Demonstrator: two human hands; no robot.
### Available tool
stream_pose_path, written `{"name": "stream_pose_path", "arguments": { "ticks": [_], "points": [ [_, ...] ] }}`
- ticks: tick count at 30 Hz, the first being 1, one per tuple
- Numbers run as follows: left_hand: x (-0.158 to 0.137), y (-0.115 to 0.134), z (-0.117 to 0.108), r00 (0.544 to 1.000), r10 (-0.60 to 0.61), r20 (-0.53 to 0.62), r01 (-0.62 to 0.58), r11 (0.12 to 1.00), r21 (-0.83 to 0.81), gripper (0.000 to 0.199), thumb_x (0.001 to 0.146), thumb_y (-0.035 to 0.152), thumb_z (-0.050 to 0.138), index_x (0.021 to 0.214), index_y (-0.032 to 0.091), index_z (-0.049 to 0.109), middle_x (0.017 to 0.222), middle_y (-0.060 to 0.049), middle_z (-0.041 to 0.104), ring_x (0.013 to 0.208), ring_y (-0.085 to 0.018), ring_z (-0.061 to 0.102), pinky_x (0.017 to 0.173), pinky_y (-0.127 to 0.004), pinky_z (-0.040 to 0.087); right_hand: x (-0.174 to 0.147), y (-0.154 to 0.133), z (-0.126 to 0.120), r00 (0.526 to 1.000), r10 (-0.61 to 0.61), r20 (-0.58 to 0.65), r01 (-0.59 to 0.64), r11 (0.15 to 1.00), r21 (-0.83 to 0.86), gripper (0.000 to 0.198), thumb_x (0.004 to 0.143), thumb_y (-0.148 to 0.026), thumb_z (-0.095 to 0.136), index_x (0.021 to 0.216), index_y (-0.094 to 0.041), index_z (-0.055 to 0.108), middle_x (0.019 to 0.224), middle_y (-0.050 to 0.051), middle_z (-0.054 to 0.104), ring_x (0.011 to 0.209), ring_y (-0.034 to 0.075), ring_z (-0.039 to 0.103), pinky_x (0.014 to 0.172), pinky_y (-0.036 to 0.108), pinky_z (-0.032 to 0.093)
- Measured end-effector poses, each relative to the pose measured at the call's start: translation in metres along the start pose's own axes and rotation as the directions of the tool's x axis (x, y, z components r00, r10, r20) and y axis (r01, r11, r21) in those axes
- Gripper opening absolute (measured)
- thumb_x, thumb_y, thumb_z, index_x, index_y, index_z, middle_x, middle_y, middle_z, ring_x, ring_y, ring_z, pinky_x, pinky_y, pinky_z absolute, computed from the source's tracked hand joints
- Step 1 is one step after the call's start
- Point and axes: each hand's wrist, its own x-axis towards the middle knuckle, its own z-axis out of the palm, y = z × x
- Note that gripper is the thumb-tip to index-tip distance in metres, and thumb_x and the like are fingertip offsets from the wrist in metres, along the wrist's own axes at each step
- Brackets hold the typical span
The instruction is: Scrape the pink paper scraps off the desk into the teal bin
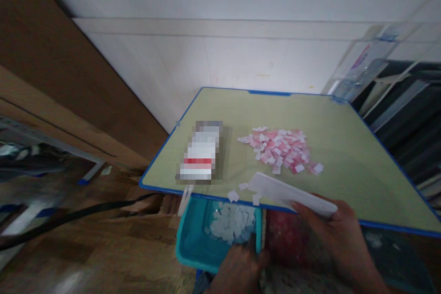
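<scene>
My right hand [339, 229] is closed around one end of a long, flat white piece [289, 193], whose exact kind I cannot make out. Its far end rests over the table's front edge, beside a few loose white paper bits [233, 195]. Beyond it on the table lies a heap of small pink and white paper pieces [280, 147]. My left hand [239, 266] is at the near right side of a teal plastic basket [193, 255], its fingers dark and blurred. Inside the basket are many white paper pieces [230, 223].
The pale folding table [327, 115] has a blue rim and stands against a white wall. A pixelated phone-like object [201, 151] lies on its left, with a white cable [186, 200] hanging down. A clear plastic bottle [358, 73] stands at the back right corner.
</scene>
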Motion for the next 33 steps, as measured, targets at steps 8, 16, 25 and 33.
{"name": "stream_pose_path", "arguments": {
  "ticks": [8, 16, 25, 33],
  "points": [
    [-0.001, 0.001, -0.003, 1.0, 0.015, -0.017, -0.015, 1.0, -0.005, 0.053, 0.068, 0.061, 0.067, 0.1, 0.02, 0.059, 0.098, -0.014, 0.063, 0.082, -0.031, 0.062, 0.066, -0.039, 0.052, -0.008, 0.003, 0.0, 0.999, 0.009, 0.047, -0.008, 0.999, -0.032, 0.021, 0.078, -0.032, 0.057, 0.077, -0.02, 0.074, 0.071, 0.002, 0.075, 0.058, 0.02, 0.07, 0.052, 0.024, 0.055],
    [0.0, 0.001, -0.002, 1.0, 0.02, -0.017, -0.02, 1.0, -0.017, 0.053, 0.067, 0.06, 0.069, 0.099, 0.019, 0.059, 0.103, -0.014, 0.061, 0.083, -0.03, 0.062, 0.068, -0.037, 0.051, 0.001, -0.007, 0.013, 0.999, -0.034, -0.018, 0.034, 0.999, -0.019, 0.024, 0.082, -0.032, 0.053, 0.078, -0.022, 0.073, 0.064, 0.0, 0.074, 0.055, 0.019, 0.069, 0.048, 0.022, 0.053],
    [0.001, 0.001, 0.001, 0.999, 0.023, -0.032, -0.024, 0.999, -0.026, 0.053, 0.068, 0.06, 0.068, 0.101, 0.02, 0.058, 0.098, -0.013, 0.062, 0.079, -0.03, 0.063, 0.066, -0.038, 0.052, -0.013, -0.007, 0.028, 0.991, -0.129, 0.019, 0.13, 0.991, -0.014, 0.026, 0.084, -0.032, 0.048, 0.082, -0.028, 0.074, 0.07, 0.0, 0.075, 0.061, 0.019, 0.071, 0.057, 0.025, 0.056],
    [0.0, 0.0, 0.001, 1.0, 0.016, -0.014, -0.016, 1.0, -0.006, 0.051, 0.068, 0.058, 0.068, 0.1, 0.02, 0.058, 0.102, -0.014, 0.061, 0.086, -0.031, 0.06, 0.069, -0.039, 0.051, -0.003, -0.007, 0.03, 0.995, -0.1, 0.002, 0.1, 0.995, 0.002, 0.024, 0.083, -0.032, 0.05, 0.079, -0.025, 0.073, 0.057, -0.001, 0.072, 0.045, 0.017, 0.065, 0.041, 0.023, 0.052]
  ]
}}
